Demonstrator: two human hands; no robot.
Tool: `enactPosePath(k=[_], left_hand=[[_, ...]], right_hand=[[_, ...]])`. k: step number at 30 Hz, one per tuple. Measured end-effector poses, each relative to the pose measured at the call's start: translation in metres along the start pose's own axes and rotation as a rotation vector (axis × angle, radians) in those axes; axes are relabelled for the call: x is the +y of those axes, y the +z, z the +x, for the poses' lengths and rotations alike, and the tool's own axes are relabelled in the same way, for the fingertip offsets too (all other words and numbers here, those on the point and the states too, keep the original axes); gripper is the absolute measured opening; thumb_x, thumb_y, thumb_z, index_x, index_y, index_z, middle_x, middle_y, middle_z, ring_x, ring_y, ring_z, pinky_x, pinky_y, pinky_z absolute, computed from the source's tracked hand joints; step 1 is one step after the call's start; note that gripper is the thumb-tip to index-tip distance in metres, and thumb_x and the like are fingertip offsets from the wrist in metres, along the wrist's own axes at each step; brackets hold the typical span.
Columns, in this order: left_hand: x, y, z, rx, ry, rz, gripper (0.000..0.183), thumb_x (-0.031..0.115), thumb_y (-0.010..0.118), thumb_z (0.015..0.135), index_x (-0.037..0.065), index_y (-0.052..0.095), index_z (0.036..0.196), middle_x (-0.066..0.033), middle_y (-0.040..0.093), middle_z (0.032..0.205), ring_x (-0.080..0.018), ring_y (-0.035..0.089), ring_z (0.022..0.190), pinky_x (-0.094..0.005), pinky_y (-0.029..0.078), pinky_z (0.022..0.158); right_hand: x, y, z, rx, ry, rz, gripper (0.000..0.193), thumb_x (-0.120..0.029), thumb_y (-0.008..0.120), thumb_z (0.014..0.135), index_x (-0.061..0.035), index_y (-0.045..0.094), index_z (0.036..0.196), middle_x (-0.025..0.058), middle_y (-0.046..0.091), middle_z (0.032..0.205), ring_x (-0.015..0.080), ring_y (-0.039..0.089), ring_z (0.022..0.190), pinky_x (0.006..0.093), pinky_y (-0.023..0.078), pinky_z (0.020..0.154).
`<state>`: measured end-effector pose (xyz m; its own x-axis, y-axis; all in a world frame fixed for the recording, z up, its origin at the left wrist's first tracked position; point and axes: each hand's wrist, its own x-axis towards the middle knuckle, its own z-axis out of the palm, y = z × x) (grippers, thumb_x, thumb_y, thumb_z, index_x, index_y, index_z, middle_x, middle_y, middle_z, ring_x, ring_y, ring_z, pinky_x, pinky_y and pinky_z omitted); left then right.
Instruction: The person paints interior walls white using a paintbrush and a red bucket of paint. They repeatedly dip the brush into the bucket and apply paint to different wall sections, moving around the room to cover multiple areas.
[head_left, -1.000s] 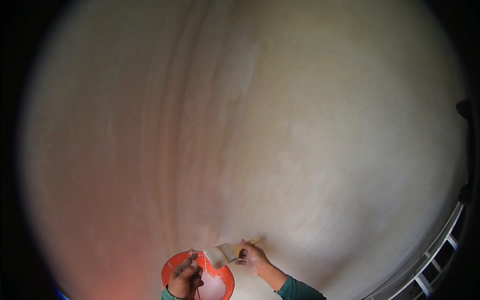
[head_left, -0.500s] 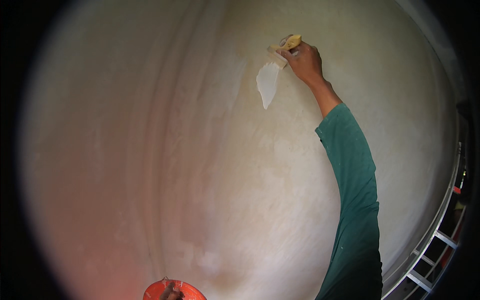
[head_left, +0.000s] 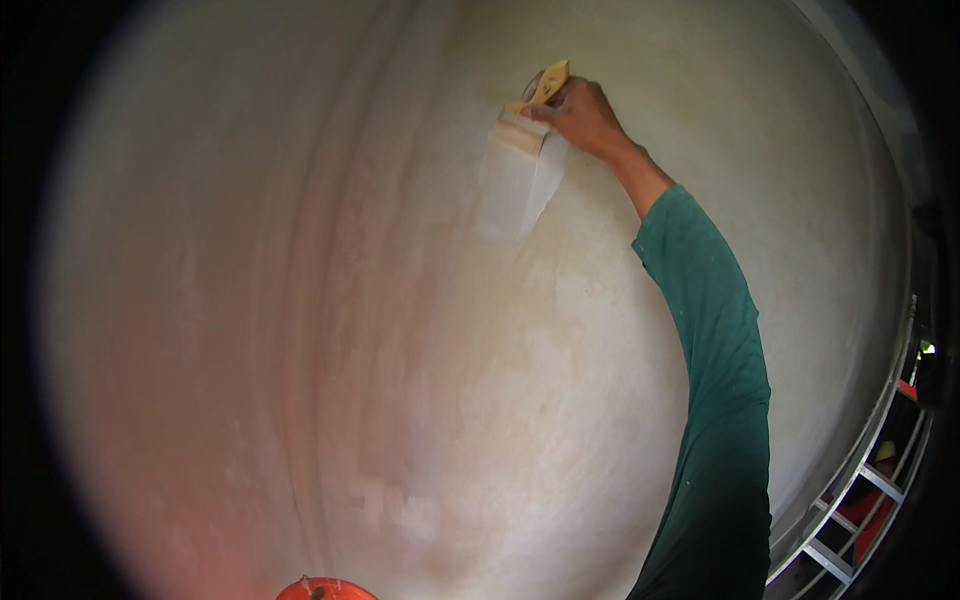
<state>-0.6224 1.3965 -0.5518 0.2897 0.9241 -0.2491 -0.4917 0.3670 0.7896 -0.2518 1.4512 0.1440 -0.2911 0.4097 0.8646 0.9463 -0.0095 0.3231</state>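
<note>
My right hand [head_left: 580,112], reaching up in a green sleeve, is closed round a wide paintbrush [head_left: 549,84] with a yellowish handle. The brush's pale bristles [head_left: 518,139] lie against the wall [head_left: 560,330]. Below and around them, a thin whitish wet patch [head_left: 515,200] is spread on the plaster. An orange-red bucket [head_left: 335,589] shows only its upper rim at the lower edge. A small dark shape inside that rim is too cut off to name. My left hand cannot be made out.
Along the right rim stands a metal ladder [head_left: 829,561], bent by the lens. Behind its rungs is something red [head_left: 875,520], partly hidden. The wall fills most of the view, with reddish-brown streaks [head_left: 310,300] on its left half.
My right hand has moved the brush a little left. The thick white blob is now smeared into a wider, thinner patch. The bucket sits lower in view, and the brown shape in it is mostly cut off.
</note>
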Motion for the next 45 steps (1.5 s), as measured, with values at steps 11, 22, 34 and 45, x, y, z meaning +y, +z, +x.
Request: enactPosePath(k=[11, 22, 34, 45], left_hand=[[0.02, 0.139, 0.136, 0.079, -0.044, -0.036, 0.048, 0.015, 0.06, 0.098, 0.01, 0.055, 0.145, 0.0043, 0.056, 0.083, -0.0039, 0.041, 0.056, -0.0174, 0.034, 0.049], [0.074, 0.324, 0.31, 0.097, 0.016, -0.049, 0.052, 0.016, 0.058, 0.102, 0.008, 0.048, 0.152, 0.0028, 0.056, 0.084, -0.0031, 0.039, 0.056, -0.0179, 0.032, 0.049], [0.192, 0.564, 0.517, 0.208, 0.049, -0.059, 0.055, 0.012, 0.057, 0.101, 0.007, 0.044, 0.155, 0.0025, 0.057, 0.083, -0.0035, 0.039, 0.056, -0.018, 0.033, 0.05], [0.291, 0.807, 0.787, 0.177, 0.066, -0.036, 0.05, 0.013, 0.057, 0.101, 0.005, 0.051, 0.15, 0.0027, 0.056, 0.084, -0.0035, 0.039, 0.059, -0.018, 0.033, 0.052]], right_hand=[[0.113, 0.154, 0.028, -0.255, -0.165, 0.048, 0.029, -0.025, 0.078, 0.085, -0.0095, 0.073, 0.11, 0.0139, 0.076, 0.097, 0.0315, 0.072, 0.09, 0.0417, 0.055, 0.082], [0.315, 0.295, 0.239, 0.105, -0.249, -0.363, 0.021, -0.024, 0.07, 0.093, -0.0181, 0.075, 0.113, 0.0142, 0.075, 0.091, 0.0343, 0.072, 0.09, 0.0448, 0.056, 0.082], [0.564, 0.477, 0.475, 0.364, -0.272, -0.333, 0.03, -0.027, 0.072, 0.091, -0.0098, 0.072, 0.116, 0.0145, 0.075, 0.103, 0.0346, 0.071, 0.095, 0.0475, 0.056, 0.082], [0.834, 0.68, 0.516, -0.037, -0.1, 0.098, 0.037, -0.038, 0.078, 0.085, -0.0029, 0.076, 0.096, 0.0173, 0.076, 0.093, 0.0345, 0.073, 0.089, 0.0435, 0.057, 0.079]])
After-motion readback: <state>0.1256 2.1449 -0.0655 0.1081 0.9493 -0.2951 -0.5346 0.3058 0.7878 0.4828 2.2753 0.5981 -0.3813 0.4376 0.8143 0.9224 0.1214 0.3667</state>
